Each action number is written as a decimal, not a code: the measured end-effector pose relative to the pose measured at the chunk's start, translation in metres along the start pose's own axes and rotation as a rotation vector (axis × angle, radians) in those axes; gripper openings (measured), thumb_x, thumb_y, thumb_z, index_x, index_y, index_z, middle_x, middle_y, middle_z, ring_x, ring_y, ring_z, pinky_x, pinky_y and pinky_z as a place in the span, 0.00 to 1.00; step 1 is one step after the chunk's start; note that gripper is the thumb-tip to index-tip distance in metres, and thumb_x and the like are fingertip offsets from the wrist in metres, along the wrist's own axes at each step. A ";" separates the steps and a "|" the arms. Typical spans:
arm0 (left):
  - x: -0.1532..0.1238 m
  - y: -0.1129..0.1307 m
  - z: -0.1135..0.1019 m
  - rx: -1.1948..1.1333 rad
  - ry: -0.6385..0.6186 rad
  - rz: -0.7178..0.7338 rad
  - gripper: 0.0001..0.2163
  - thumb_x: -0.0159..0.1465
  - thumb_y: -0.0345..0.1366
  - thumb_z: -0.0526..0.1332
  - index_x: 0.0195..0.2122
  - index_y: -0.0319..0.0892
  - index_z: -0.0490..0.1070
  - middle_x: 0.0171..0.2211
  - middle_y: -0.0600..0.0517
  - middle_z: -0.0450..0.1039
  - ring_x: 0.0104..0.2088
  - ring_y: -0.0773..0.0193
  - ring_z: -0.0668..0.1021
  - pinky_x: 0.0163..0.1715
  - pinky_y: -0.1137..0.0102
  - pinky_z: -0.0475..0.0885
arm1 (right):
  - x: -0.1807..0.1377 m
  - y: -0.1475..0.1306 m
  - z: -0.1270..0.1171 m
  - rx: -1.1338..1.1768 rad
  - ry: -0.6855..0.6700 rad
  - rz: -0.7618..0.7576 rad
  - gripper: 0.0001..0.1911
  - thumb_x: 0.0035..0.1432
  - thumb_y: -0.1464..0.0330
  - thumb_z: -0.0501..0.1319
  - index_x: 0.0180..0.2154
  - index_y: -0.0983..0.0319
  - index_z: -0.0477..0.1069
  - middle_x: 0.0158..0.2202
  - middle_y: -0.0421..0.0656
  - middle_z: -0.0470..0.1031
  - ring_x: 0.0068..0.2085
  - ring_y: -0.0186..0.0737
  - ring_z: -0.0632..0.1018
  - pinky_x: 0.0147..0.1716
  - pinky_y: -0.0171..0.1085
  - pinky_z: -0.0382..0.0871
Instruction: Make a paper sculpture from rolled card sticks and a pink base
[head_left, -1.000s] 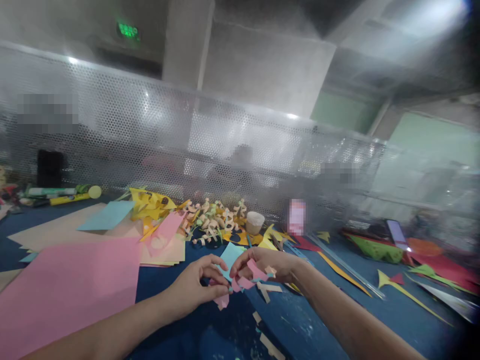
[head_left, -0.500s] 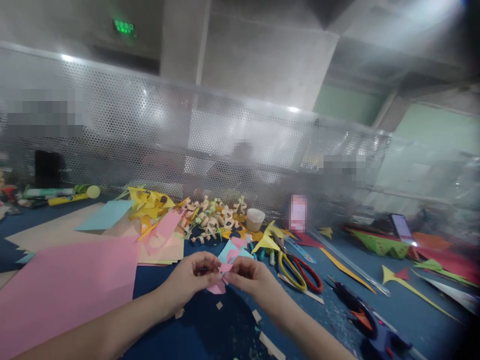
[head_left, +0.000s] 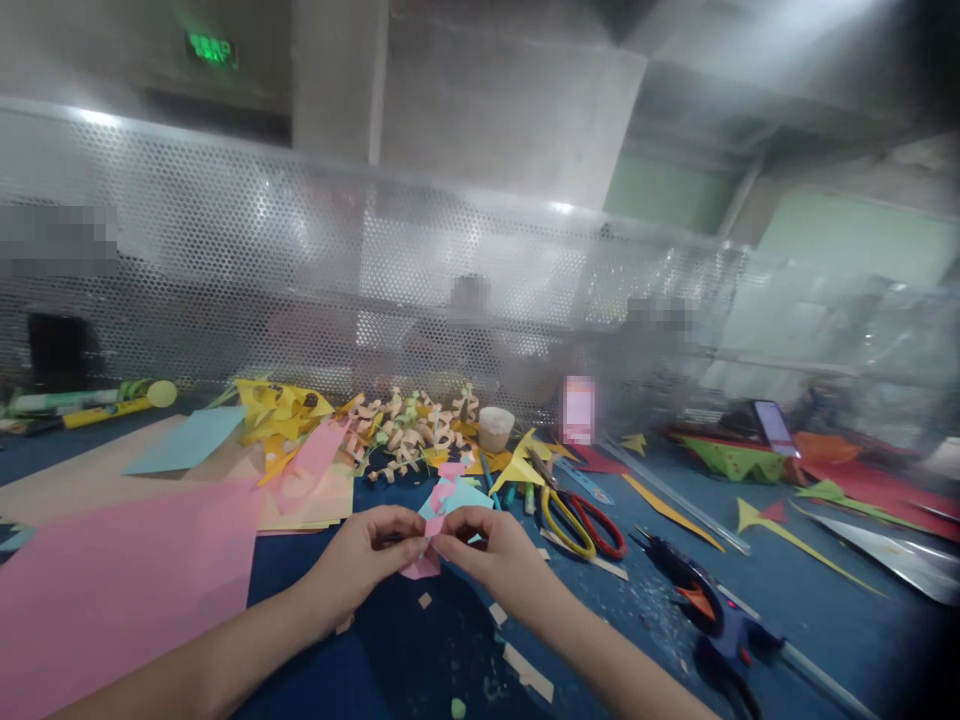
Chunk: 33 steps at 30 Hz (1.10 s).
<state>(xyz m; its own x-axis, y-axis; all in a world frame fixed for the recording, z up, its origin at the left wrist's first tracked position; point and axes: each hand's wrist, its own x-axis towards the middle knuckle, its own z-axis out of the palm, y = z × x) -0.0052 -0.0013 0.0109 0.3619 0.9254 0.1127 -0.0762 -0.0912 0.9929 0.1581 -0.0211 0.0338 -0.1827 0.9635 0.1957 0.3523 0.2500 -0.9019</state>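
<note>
Between my two hands is a small folded strip of pink paper [head_left: 434, 526], pinched at the fingertips above the dark blue table. My left hand [head_left: 381, 545] grips its left side with thumb and finger. My right hand [head_left: 474, 540] pinches it from the right, the fingertips of both hands nearly meeting. Some of the strip hangs below the fingers, and another pink piece shows above them. Just behind lies a light blue paper piece [head_left: 466, 496], partly covered by the pink paper and my right hand.
Large pink sheet [head_left: 142, 590] lies left, near a blue sheet [head_left: 187, 440]. Curled paper scraps [head_left: 412, 430] and a white cup [head_left: 496, 428] stand behind. Scissors [head_left: 581, 522], a yellow paper star [head_left: 521, 465] and a glue gun [head_left: 712, 605] lie right. A perforated metal screen [head_left: 300, 260] rises behind.
The view has shifted, so most things sit further left in the picture. Both hands keep their pinch on the pink strip, which has turned slightly more upright.
</note>
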 end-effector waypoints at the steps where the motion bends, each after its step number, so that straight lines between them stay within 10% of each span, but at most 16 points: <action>1: 0.000 0.000 0.000 -0.003 0.009 -0.009 0.11 0.46 0.38 0.67 0.29 0.40 0.72 0.26 0.54 0.74 0.27 0.66 0.73 0.29 0.73 0.65 | 0.000 0.000 0.000 0.000 -0.001 -0.001 0.07 0.45 0.66 0.58 0.24 0.64 0.68 0.23 0.40 0.69 0.26 0.34 0.69 0.27 0.33 0.62; 33: 0.002 0.001 -0.001 -0.099 -0.013 -0.036 0.13 0.41 0.38 0.69 0.26 0.39 0.72 0.22 0.54 0.76 0.25 0.64 0.76 0.28 0.71 0.66 | -0.003 -0.001 0.001 0.144 -0.011 -0.079 0.07 0.48 0.67 0.60 0.28 0.61 0.62 0.24 0.37 0.68 0.27 0.34 0.72 0.29 0.33 0.64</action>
<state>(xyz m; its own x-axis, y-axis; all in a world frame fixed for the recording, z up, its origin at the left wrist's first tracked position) -0.0051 0.0007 0.0124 0.3782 0.9224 0.0782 -0.1537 -0.0207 0.9879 0.1571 -0.0240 0.0338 -0.2153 0.9401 0.2644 0.2014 0.3076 -0.9299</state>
